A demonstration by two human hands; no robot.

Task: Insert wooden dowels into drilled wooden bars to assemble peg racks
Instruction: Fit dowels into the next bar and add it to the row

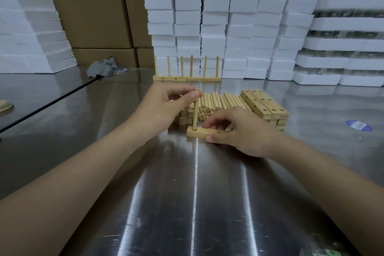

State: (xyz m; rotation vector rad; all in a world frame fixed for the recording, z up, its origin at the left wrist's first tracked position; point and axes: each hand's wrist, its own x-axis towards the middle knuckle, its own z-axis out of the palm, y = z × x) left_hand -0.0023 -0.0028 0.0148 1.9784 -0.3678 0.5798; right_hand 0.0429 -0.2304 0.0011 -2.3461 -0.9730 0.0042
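Note:
A drilled wooden bar (197,133) lies flat on the steel table in the middle of the view. One dowel (195,115) stands upright in the hole at its left end. My left hand (164,106) pinches the top of that dowel between thumb and fingers. My right hand (239,130) grips the bar's right part, thumb on the near side and fingers on the far side. Behind them lies a pile of loose dowels (216,103), and a stack of drilled bars (264,105) sits to the right.
Two finished peg racks (187,72) stand farther back on the steel table (187,203). White foam blocks (239,16) are stacked behind and at both sides. Cardboard boxes (93,6) stand back left, with a grey rag (102,67) below them. A blue sticker (358,125) lies at right.

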